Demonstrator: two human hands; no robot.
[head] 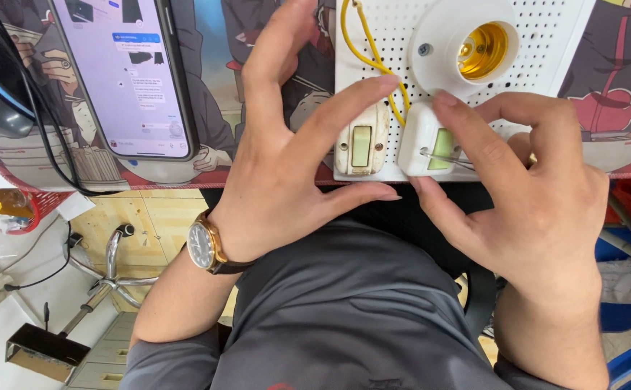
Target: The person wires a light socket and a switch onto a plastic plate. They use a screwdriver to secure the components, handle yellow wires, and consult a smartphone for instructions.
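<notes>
Both hands met at the perforated white board's (546,43) near edge: right hand (539,209) pinched the loose white rocker switch (427,141), left hand (286,166) spread, forefinger touching yellow wire (362,50); seating it seemingly needed alignment.

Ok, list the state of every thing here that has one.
Lamp socket: empty, no bulb.
Phone: screen lit.
Left switch: fixed on the board.
Right switch: gripped by right hand.
Left hand: open, fingertip on yellow wire.
</notes>
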